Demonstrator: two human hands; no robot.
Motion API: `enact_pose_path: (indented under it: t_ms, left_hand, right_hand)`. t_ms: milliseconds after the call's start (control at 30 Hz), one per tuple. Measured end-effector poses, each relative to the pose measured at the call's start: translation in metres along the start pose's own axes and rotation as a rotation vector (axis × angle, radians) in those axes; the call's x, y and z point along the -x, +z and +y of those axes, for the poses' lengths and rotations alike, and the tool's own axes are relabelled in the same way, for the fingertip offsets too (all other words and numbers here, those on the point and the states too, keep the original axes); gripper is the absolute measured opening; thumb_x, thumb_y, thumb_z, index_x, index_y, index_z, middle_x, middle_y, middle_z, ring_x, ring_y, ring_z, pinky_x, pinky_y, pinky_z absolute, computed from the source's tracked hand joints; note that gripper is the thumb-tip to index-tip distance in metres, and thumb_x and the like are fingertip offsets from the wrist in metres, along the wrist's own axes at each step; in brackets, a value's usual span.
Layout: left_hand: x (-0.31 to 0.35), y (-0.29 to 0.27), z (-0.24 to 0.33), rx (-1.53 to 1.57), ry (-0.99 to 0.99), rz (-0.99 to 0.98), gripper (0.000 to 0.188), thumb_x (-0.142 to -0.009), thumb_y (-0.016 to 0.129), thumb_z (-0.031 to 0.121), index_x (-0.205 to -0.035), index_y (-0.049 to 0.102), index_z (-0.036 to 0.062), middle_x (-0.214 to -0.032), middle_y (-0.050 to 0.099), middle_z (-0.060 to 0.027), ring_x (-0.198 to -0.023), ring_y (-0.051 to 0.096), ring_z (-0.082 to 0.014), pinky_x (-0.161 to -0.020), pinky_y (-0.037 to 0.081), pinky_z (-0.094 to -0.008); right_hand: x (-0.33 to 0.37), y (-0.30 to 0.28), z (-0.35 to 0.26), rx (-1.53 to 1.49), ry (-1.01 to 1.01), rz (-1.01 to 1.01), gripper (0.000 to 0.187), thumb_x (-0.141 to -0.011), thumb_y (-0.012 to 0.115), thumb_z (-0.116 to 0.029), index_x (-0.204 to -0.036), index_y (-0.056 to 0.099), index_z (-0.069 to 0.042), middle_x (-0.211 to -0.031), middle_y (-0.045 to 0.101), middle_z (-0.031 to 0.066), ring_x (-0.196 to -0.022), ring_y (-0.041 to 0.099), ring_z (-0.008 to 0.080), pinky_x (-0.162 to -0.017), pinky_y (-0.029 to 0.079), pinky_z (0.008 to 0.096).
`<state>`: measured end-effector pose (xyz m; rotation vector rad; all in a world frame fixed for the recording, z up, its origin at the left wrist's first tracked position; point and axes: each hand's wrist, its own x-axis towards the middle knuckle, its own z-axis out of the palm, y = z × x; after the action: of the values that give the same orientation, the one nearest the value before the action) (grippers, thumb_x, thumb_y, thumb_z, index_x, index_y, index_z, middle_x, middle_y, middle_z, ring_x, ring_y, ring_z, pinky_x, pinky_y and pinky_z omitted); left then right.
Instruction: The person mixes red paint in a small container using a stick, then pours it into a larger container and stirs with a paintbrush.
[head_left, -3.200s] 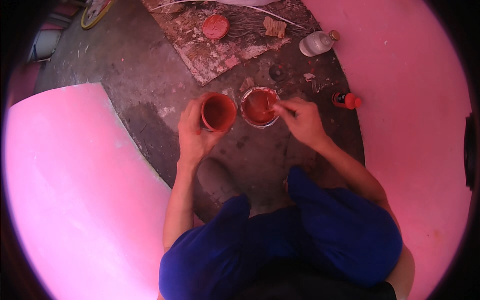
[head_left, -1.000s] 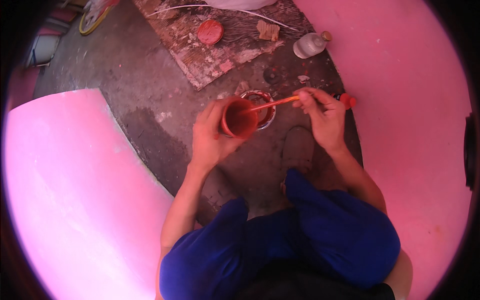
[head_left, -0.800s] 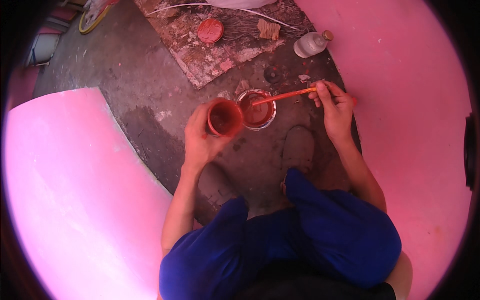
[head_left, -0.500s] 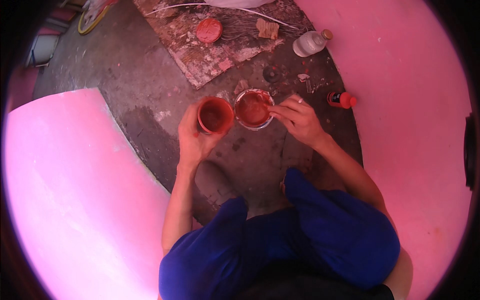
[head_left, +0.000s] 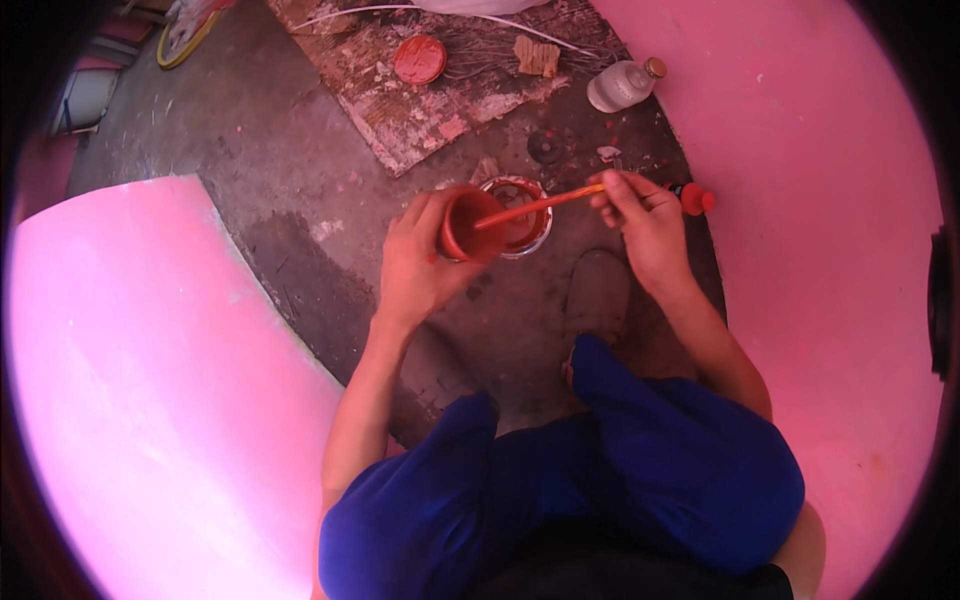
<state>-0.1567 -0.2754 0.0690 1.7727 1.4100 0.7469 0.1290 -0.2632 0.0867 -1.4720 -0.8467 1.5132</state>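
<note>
**A:** What is the left hand point(head_left: 418, 268) holding?

**B:** It is wrapped around a small round orange-red plastic cup point(head_left: 470, 226), fingers closed on its side, thumb towards the person. The cup is tilted, its mouth turned towards the right, and it is held up against a round clear-walled jar of red paint point(head_left: 518, 215) that stands on the grey concrete floor point(head_left: 300, 170). The cup overlaps the jar's left rim in this view; I cannot tell whether they touch.

**A:** And the right hand point(head_left: 645, 222)?

**B:** Its fingers are pinched shut on the end of a thin orange-stained stick point(head_left: 540, 204). The stick runs leftward from the fingertips, across the top of the jar, and its far tip sits inside the tilted cup.

**A:** What lies around them?

**B:** Just beyond the right hand, a small bottle with a red cap point(head_left: 692, 198) lies at the edge of a pink board point(head_left: 820, 200). Farther up there is a clear glass bottle with a cork-coloured stopper point(head_left: 622, 86), lying on its side, and a small dark round lid point(head_left: 545, 147) on the floor near the jar. A worn, paint-flecked wooden plank point(head_left: 420, 110) carries a round red lid point(head_left: 419, 59). A second pink board point(head_left: 150, 380) fills the left side.

**A:** The person?

**B:** Crouched, in blue trousers point(head_left: 600, 480), with a dark shoe point(head_left: 596, 296) below the jar.
</note>
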Motion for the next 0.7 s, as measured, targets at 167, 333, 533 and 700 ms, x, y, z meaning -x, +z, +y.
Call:
enact_pose_path:
  t_ms: [167, 333, 533, 700]
  left_hand:
    - [-0.006, 0.004, 0.019, 0.102, 0.087, 0.038, 0.067, -0.07, 0.095, 0.015, -0.13, 0.067, 0.0044, -0.122, 0.072, -0.0131, -0.112, 0.072, -0.0305, -0.097, 0.056, -0.0399]
    - [0.002, -0.001, 0.012, 0.128, 0.046, 0.062, 0.064, -0.072, 0.096, 0.014, -0.129, 0.067, 0.0039, -0.121, 0.073, -0.0117, -0.112, 0.072, -0.0263, -0.098, 0.056, -0.0371]
    - [0.012, -0.004, -0.004, 0.173, -0.031, 0.069, 0.064, -0.074, 0.096, 0.013, -0.13, 0.066, 0.0038, -0.123, 0.073, -0.0097, -0.113, 0.071, -0.0216, -0.1, 0.055, -0.0356]
    - [0.014, -0.004, -0.017, 0.135, -0.097, 0.083, 0.067, -0.074, 0.096, 0.012, -0.132, 0.064, 0.0029, -0.124, 0.073, -0.01, -0.114, 0.071, -0.0212, -0.101, 0.054, -0.0358]
  right_hand:
    - [0.018, 0.029, -0.003, 0.247, -0.194, -0.128, 0.026, -0.106, 0.071, -0.022, -0.116, 0.077, 0.002, -0.094, 0.078, 0.0048, -0.086, 0.067, 0.0073, -0.077, 0.051, 0.0236]
    - [0.012, 0.01, -0.011, 0.233, -0.249, -0.068, 0.028, -0.107, 0.07, -0.023, -0.115, 0.076, 0.003, -0.101, 0.078, 0.0061, -0.087, 0.07, 0.0086, -0.075, 0.05, 0.0232]
    - [-0.006, -0.022, -0.011, 0.161, -0.211, 0.007, 0.03, -0.106, 0.07, -0.026, -0.114, 0.076, 0.002, -0.101, 0.078, 0.0056, -0.088, 0.073, 0.0097, -0.074, 0.05, 0.0239]
    - [-0.01, -0.017, 0.008, 0.382, -0.34, 0.0, 0.022, -0.103, 0.072, -0.019, -0.114, 0.077, -0.001, -0.098, 0.078, 0.0061, -0.086, 0.068, 0.0113, -0.075, 0.05, 0.0266]
